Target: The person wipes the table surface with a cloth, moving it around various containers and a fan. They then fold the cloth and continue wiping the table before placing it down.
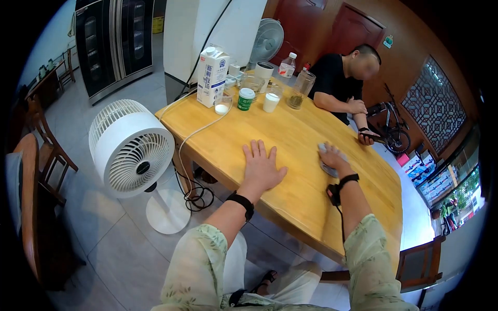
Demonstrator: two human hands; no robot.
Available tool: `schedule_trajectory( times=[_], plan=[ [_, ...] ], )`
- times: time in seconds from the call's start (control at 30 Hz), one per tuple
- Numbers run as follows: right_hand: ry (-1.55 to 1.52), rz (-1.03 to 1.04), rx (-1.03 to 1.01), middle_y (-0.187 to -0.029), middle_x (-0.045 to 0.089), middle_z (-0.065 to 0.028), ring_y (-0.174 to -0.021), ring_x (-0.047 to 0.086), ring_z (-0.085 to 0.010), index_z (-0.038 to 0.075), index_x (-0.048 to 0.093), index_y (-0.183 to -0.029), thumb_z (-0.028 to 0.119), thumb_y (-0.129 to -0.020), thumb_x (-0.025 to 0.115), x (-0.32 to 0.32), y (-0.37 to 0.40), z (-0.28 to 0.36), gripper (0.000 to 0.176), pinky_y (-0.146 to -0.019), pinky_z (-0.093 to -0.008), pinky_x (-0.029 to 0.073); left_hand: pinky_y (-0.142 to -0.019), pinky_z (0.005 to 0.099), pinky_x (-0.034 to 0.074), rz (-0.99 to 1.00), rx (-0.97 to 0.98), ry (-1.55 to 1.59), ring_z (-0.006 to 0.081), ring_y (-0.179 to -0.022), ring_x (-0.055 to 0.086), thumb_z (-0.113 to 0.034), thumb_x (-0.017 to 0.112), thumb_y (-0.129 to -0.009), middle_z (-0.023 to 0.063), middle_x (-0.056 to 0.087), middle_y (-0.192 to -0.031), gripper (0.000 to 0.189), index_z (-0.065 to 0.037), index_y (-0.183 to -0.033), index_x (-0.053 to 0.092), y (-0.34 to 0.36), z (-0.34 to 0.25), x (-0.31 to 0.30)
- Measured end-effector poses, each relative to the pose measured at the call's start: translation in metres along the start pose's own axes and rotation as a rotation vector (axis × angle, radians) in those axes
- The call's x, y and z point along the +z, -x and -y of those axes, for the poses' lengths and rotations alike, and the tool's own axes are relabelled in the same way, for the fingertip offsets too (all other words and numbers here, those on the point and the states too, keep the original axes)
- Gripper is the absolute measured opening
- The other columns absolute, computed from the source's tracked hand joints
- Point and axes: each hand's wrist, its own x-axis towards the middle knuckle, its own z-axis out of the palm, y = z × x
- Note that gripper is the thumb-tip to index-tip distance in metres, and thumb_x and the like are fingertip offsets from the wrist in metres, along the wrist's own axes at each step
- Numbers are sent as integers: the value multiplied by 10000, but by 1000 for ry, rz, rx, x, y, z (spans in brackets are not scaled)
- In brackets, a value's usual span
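My left hand [262,168] lies flat on the yellow wooden table [290,212], its fingers spread and nothing in it. To the right, my right hand [334,157] presses a grey cloth [329,167] against the tabletop, the cloth showing beneath the palm and beyond the fingertips. Each wrist wears a black band. Beyond my left hand, near the far left edge, stand a milk carton [211,78], a small glass with white contents [222,108], a green and white cup [246,99], a white cup [271,101] and a tall glass jar [301,90].
A white fan [137,155] stands left of the table, with cables hanging beside it. A person in a black shirt [337,78] sits at the far side, forearms near the edge. A plastic bottle [287,66] stands behind the cups. A wooden chair [421,263] is at the right.
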Motion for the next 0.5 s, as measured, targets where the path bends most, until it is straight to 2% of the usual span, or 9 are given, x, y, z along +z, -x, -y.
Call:
schedule_trajectory(
  times=[0.03, 0.1, 0.23, 0.37, 0.5],
  plan=[
    [60, 4, -132, -1593, 277, -244, -1479, 223, -444, 115, 228, -1577, 549, -995, 324, 1, -15, 21, 732, -1202, -531, 178, -1171, 620, 81, 4, 3, -6, 451, -1493, 163, -636, 369, -960, 284, 236, -1599, 796, -120, -1564, 323, 0, -1, -1],
    [-61, -20, -197, -1609, 227, -252, -1506, 157, -426, 137, 225, -1583, 545, -1002, 314, 11, -52, 64, 716, -1219, -517, 124, -1172, 620, 81, -11, 1, -3, 453, -1491, 167, -638, 369, -960, 283, 240, -1598, 795, -120, -1562, 328, -1, 0, 2],
    [-229, 30, -228, -1649, 135, -213, -1531, 79, -396, 184, 204, -1599, 593, -990, 299, -31, -33, 180, 740, -1232, -491, 58, -1172, 621, 81, -25, 11, -2, 456, -1488, 177, -635, 380, -960, 280, 250, -1595, 788, -118, -1554, 345, 0, 1, 2],
    [-233, 92, -330, -1673, 81, -155, -1542, 12, -372, 218, 195, -1606, 618, -979, 287, -38, -36, 200, 749, -1236, -476, 33, -1175, 619, 78, -27, 14, -13, 451, -1493, 171, -630, 395, -960, 277, 254, -1595, 783, -119, -1551, 353, -1, 1, 2],
    [-302, 130, -395, -1679, 76, -126, -1544, 4, -359, 226, 219, -1602, 622, -979, 285, -47, -21, 195, 741, -1237, -462, 20, -1184, 600, 89, 4, -16, 7, 438, -1503, 150, -642, 421, -948, 277, 218, -1606, 828, -103, -1566, 308, -3, -4, -2]
  ],
)
